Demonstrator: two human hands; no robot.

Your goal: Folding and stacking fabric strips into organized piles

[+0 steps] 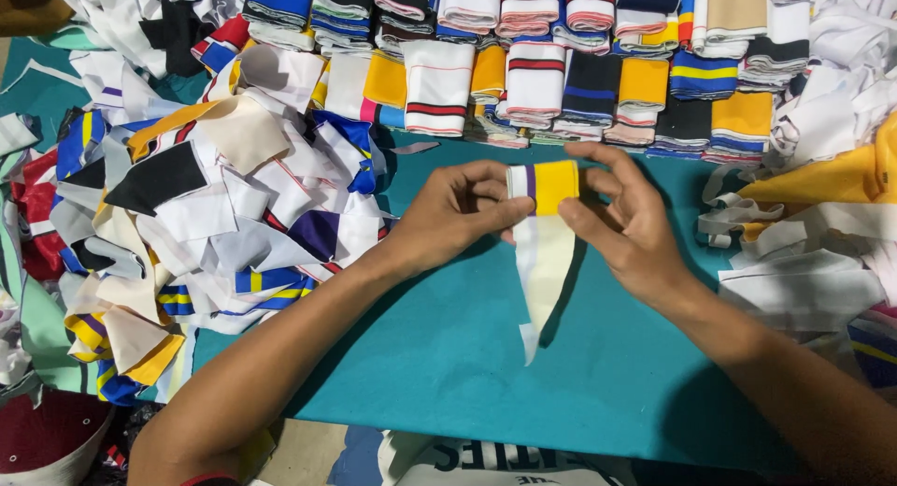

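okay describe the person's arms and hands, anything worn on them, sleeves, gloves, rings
Both forearms are bare up to the picture's edge, with no sleeves in view. The left hand and right hand wear no gloves, and no rings or watch show. A strip of red shows beside the left elbow.

Both hands meet over the middle of the teal worktop [467, 355], holding one folded strip of knit trim [547, 238]. The left hand [458, 210] pinches its white-and-purple end between thumb and fingers; the right hand [628, 220] pinches the yellow end. Below the grip, the strip's pale tail hangs down to a point on the worktop. Along the far edge, folded striped bands [561, 65] stand in neat stacks. A loose heap of mixed fabric scraps [206, 215] covers the left side, and white and yellow pieces [822, 187] crowd the right edge.
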